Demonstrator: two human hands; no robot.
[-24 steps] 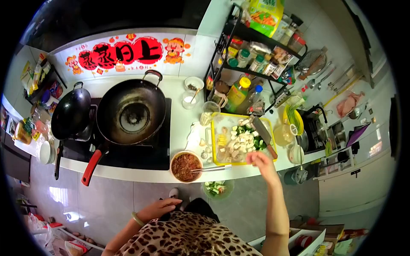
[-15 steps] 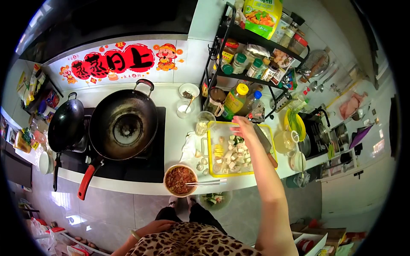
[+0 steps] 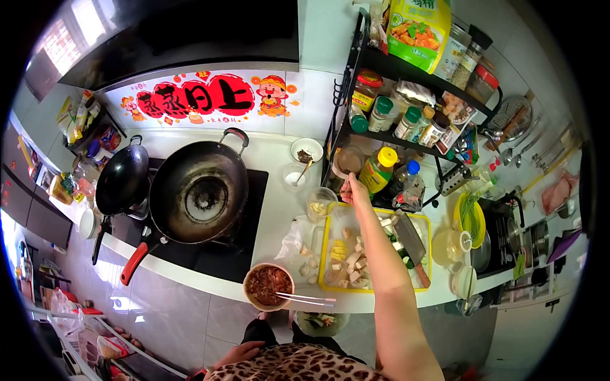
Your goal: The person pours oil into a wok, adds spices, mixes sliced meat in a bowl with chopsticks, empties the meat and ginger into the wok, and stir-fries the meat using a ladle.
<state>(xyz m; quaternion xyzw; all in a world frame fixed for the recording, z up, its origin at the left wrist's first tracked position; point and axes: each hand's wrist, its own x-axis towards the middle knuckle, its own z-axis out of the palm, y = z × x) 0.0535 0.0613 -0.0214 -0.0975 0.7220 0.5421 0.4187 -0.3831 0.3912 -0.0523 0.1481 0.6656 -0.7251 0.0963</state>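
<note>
My right hand [image 3: 354, 192] reaches over the chopping board and is closed at the handle of a clear jug [image 3: 347, 161], which stands on the counter beside the rack. Below my forearm lies the yellow-rimmed board [image 3: 327, 254] with white cubes, yellow slices and green pieces. A cleaver [image 3: 408, 239] rests on its right part. My left hand [image 3: 240, 354] lies flat against my clothes at the bottom, holding nothing. Left of the board is a bowl of minced meat [image 3: 268, 286] with chopsticks in it.
A large wok [image 3: 200, 190] and a smaller black pan [image 3: 121, 181] sit on the stove. Small bowls [image 3: 307, 151] stand behind the board. The black rack [image 3: 400, 70] holds jars and bottles. A yellow basin [image 3: 470, 219] with greens is at the right, near the sink.
My right hand has moved from above the board up to the jug and closed at its handle. The view has shifted. My left hand has moved in against my clothes.
</note>
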